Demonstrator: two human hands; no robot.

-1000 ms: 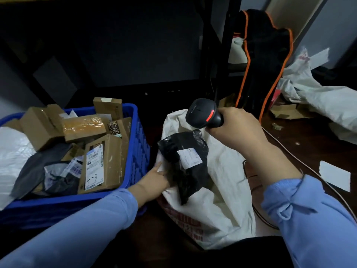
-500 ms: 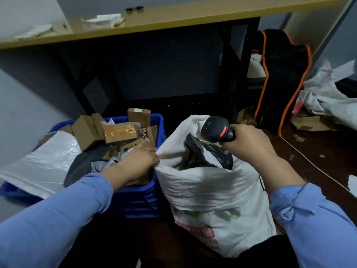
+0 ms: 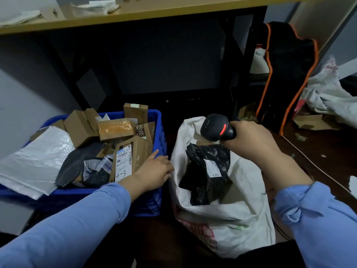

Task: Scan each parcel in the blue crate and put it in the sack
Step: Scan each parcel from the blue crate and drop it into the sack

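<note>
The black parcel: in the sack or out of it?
In. The black parcel lies inside the open sack, below its rim.

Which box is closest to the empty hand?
The flat cardboard box with "4-3" handwritten on its label, right beside the left hand; the other boxes sit farther back in the blue crate.

1 blue crate (image 3: 161,122), 1 sack (image 3: 241,209), 1 scanner (image 3: 214,126), 1 black parcel (image 3: 201,182) in sack, roughly 5 cardboard boxes (image 3: 81,128), 3 poly mailers (image 3: 34,165) in crate.
</note>
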